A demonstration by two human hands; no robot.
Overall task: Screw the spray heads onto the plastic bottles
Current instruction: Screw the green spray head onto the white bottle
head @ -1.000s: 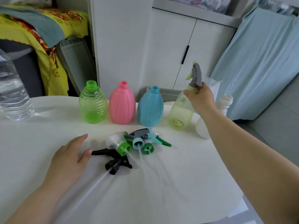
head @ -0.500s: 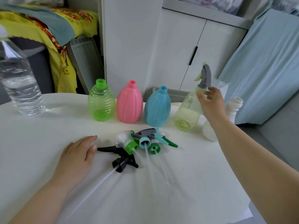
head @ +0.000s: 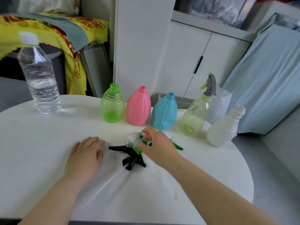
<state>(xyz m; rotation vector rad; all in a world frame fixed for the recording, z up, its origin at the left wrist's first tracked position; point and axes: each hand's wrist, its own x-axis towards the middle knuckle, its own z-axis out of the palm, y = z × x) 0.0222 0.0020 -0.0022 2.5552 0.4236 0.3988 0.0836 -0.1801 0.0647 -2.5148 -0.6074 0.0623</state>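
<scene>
Smack midway on the desk (head: 48, 143), just before the open bottles (head: 138, 109), sits the heap of spray heads (head: 134, 148). Right hand (head: 158, 146) is nearer, right on top, fingers (head: 146, 132) curled over the green-collared head (head: 137, 150); too blurry to tell if it's gripped. Left hand (head: 86, 153) lies flat, fingers straight, beside the black head (head: 131, 161).

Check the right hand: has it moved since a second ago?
Yes. The right hand left the capped yellow-green bottle and dropped onto the loose spray heads before the blue bottle.
</scene>
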